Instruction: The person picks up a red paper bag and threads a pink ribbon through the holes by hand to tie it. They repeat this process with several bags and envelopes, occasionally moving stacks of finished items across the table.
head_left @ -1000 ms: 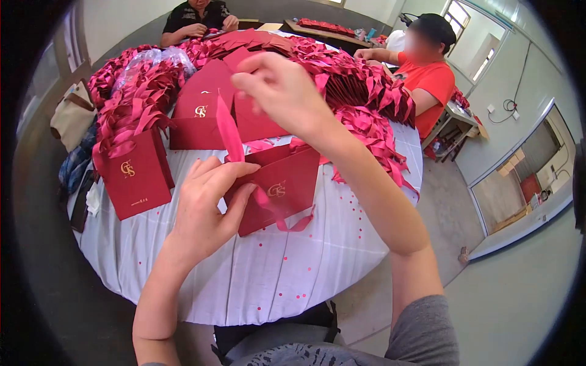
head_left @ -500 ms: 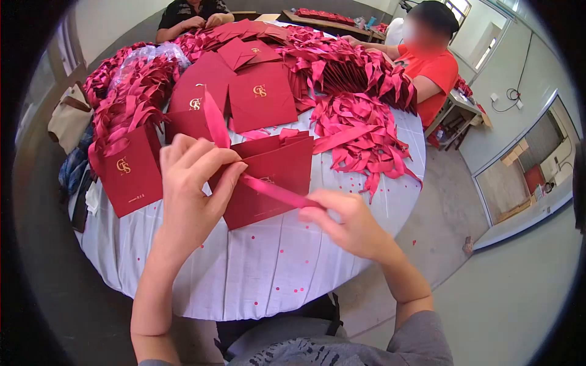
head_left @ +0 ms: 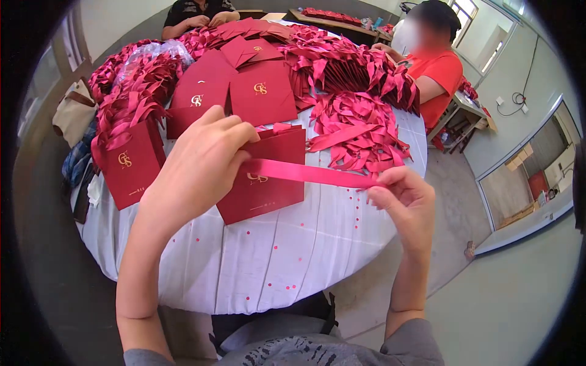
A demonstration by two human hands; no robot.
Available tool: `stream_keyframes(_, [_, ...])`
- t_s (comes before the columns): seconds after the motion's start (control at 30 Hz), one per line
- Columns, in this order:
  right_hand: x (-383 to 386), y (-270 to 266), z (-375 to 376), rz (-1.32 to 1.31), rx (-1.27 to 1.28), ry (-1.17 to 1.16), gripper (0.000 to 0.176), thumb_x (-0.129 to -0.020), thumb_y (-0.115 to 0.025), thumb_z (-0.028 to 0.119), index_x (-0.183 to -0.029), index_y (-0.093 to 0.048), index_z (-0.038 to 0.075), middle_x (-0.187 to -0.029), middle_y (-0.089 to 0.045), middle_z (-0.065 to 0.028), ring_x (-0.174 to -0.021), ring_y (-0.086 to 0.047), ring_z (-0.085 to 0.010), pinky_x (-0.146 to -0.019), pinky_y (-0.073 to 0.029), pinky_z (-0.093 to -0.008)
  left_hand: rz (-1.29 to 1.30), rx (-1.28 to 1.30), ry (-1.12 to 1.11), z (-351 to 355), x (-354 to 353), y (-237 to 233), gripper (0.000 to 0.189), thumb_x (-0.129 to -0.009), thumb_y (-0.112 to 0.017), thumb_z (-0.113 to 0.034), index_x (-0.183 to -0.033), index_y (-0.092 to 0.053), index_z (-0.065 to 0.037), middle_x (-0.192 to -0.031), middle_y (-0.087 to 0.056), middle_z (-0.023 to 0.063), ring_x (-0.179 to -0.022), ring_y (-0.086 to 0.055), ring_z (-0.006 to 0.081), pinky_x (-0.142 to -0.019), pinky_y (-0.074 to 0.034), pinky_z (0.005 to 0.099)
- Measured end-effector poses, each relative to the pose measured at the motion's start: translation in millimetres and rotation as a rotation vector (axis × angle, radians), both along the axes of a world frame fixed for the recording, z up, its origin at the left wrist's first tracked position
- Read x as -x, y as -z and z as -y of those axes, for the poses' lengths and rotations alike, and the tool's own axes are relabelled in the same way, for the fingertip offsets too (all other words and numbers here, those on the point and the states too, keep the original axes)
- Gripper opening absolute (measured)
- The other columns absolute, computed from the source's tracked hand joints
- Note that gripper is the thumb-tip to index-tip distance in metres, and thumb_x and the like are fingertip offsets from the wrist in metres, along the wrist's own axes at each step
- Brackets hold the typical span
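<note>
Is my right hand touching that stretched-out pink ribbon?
Touching: the head view shows the right hand pinching one end of the pink ribbon at its fingertips.

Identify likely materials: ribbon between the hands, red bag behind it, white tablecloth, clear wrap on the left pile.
Ribbon: probably satin-type fabric; smooth, soft sheen, thin strip.
Red bag: likely card or stiff paper, matte; flat panels, crisp edges.
White tablecloth: looks like fabric, dull finish; creased, though weave isn't discernible.
Clear wrap: likely plastic film, glossy; see-through with bright highlights.

Workshop, by its heaped red bags [head_left: 262,91]
</note>
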State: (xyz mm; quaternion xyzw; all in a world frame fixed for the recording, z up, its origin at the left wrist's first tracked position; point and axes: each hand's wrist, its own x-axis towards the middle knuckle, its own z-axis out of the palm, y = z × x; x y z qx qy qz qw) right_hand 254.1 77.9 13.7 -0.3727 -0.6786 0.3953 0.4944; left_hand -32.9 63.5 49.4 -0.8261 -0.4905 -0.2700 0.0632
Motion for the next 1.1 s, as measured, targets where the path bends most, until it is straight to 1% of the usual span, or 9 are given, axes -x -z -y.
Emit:
stream_keyframes(0.17, [9, -1, -7, -0.397, -0.041, -0.157, 0.017, -0.078, -0.068, -0.005, -0.088, -0.056, 0.000, -0.100, -0.063, -0.0156, -0.091, -0.062, -0.0184, -0.078, -0.050, -0.0280, 0.016, 0.107, -0.017, -8, -10, -3, 0.014, -0.075, -0.060, 0.001, -0.089, -0.056, 0.001, -0.081, -0.057, 0.0136, -0.082, -0.050, 0.0306, -0.074, -0.043, 0.0390])
stream_keyframes(0.2, [11, -2, -7, -0.423, -0.017, -0.178, 0.016, -0.079, -0.067, -0.002, -0.087, -0.053, 0.001, -0.107, -0.062, -0.0207, -0.102, -0.061, -0.0268, -0.088, -0.048, -0.0346, 0.035, 0.109, -0.003, -10, -11, 0, 0.013, -0.076, -0.060, 0.001, -0.088, -0.056, 0.001, -0.081, -0.057, 0.0142, -0.082, -0.052, 0.0315, -0.075, -0.043, 0.0395])
stream_keyframes(0.37, [37, -5, -7, -0.709, 0.027, -0.543, 0.019, -0.083, -0.064, 0.004, -0.090, -0.046, 0.003, -0.101, -0.063, -0.0238, -0.106, -0.059, -0.0363, -0.096, -0.043, -0.0485, 0.234, 0.125, 0.076, -20, -10, 17, 0.015, -0.077, -0.058, 0.004, -0.092, -0.056, 0.002, -0.087, -0.061, 0.0172, -0.085, -0.059, 0.0348, -0.075, -0.046, 0.0397])
stream_keyframes(0.4, [40, -2, -9, -0.758, 0.058, -0.604, 0.021, -0.083, -0.064, 0.004, -0.091, -0.045, 0.003, -0.092, -0.065, -0.0215, -0.095, -0.063, -0.0360, -0.092, -0.045, -0.0504, 0.266, 0.110, 0.079, -20, -8, 19, 0.017, -0.077, -0.056, 0.005, -0.094, -0.055, 0.003, -0.089, -0.062, 0.0182, -0.086, -0.061, 0.0348, -0.075, -0.047, 0.0385])
stream_keyframes(0.47, [50, -2, -12, -0.768, 0.076, -0.832, 0.027, -0.082, -0.065, 0.002, -0.098, -0.043, 0.002, -0.085, -0.065, -0.0192, -0.083, -0.065, -0.0342, -0.087, -0.047, -0.0486, 0.307, 0.197, 0.086, -16, -5, 8, 0.018, -0.077, -0.056, 0.006, -0.095, -0.055, 0.004, -0.089, -0.062, 0.0182, -0.084, -0.062, 0.0315, -0.075, -0.048, 0.0356])
stream_keyframes(0.5, [54, -6, -6, -0.696, 0.111, -0.823, 0.044, -0.081, -0.063, 0.000, -0.116, -0.038, -0.001, -0.080, -0.063, -0.0167, -0.077, -0.065, -0.0308, -0.084, -0.049, -0.0469, 0.347, 0.288, 0.102, -14, -3, 3, 0.019, -0.077, -0.055, 0.007, -0.096, -0.055, 0.004, -0.088, -0.063, 0.0181, -0.083, -0.063, 0.0283, -0.075, -0.048, 0.0328])
stream_keyframes(0.6, [64, -7, -2, -0.470, 0.255, -0.798, 0.063, -0.084, -0.057, -0.002, -0.136, -0.022, -0.005, -0.079, -0.060, -0.0128, -0.076, -0.062, -0.0237, -0.083, -0.048, -0.0430, 0.461, 0.313, 0.088, -12, 7, 0, 0.019, -0.079, -0.053, 0.010, -0.097, -0.055, 0.006, -0.085, -0.060, 0.0099, -0.081, -0.057, 0.0122, -0.074, -0.047, 0.0261])
stream_keyframes(0.83, [77, -2, -18, -0.392, 0.289, -0.761, 0.041, -0.093, -0.046, 0.010, -0.130, -0.036, -0.007, -0.078, -0.050, -0.0056, -0.068, -0.050, -0.0135, -0.076, -0.046, -0.0335, 0.777, 0.438, 0.156, -11, 26, 17, 0.018, -0.084, -0.048, 0.011, -0.101, -0.051, 0.004, -0.090, -0.058, 0.0034, -0.088, -0.053, 0.0063, -0.080, -0.044, 0.0213])
stream_keyframes(1.1, [88, -6, -23, -0.236, 0.144, -0.615, 0.039, -0.096, -0.047, 0.012, -0.130, -0.044, -0.006, -0.086, -0.058, -0.0079, -0.061, -0.045, -0.0054, -0.060, -0.038, -0.0180, 0.876, 0.489, 0.212, -10, 30, 27, 0.016, -0.088, -0.047, 0.007, -0.103, -0.051, 0.005, -0.093, -0.059, 0.0016, -0.090, -0.052, 0.0037, -0.078, -0.043, 0.0195])
